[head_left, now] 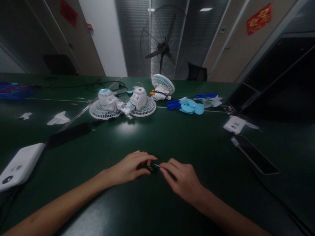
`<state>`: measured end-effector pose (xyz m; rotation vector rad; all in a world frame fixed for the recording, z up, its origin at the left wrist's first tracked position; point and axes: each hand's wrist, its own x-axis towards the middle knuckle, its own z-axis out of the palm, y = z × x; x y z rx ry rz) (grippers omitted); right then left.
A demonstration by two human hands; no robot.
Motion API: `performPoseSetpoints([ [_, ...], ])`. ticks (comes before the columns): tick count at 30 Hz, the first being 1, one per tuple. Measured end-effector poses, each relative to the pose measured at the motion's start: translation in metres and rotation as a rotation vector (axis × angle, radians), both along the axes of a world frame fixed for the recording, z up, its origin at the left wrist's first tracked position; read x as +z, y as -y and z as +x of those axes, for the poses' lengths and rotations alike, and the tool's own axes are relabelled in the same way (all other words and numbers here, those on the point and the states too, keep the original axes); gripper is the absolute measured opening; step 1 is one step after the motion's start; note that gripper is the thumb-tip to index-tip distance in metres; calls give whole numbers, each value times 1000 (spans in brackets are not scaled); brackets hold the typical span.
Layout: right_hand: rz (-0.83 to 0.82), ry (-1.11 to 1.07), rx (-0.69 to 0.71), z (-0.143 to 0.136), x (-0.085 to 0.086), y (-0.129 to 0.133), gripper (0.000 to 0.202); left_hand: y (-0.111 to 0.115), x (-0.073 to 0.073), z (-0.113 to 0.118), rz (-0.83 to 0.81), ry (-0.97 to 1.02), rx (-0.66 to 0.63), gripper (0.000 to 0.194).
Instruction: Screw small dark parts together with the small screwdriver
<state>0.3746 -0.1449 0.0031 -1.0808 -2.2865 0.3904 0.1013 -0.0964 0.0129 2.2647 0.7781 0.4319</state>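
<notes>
My left hand [131, 167] rests low over the green table, thumb and a bent finger closed about a small dark green piece [150, 168]; its index finger stretches out above. What kind of piece it is stays too small and dim to tell. Just to the right, my right hand [183, 177] pinches a thin, silvery pin-like thing [157, 166] between thumb and fingers. Its bright end points left toward the green piece, and the rest is hidden in the hand. I cannot tell whether the two things touch.
Beyond my hands lie white fan heads [144, 106] with grilles. Light blue fan blades [192, 106] and blue gloves [173, 104] are right of them. A phone [256, 154] and a white device [234, 125] lie right; a white power bank [23, 165] and black slab [70, 134] lie left.
</notes>
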Motion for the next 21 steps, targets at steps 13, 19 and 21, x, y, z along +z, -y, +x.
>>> performPoseSetpoints([
  [13,9,-9,32,0,3,2,18,4,3,2,46,14,46,32],
  [19,11,-210,-68,3,5,-1,18,31,9,15,42,17,41,18],
  [21,14,-248,-96,3,6,-1,17,44,7,19,38,-25,62,21],
])
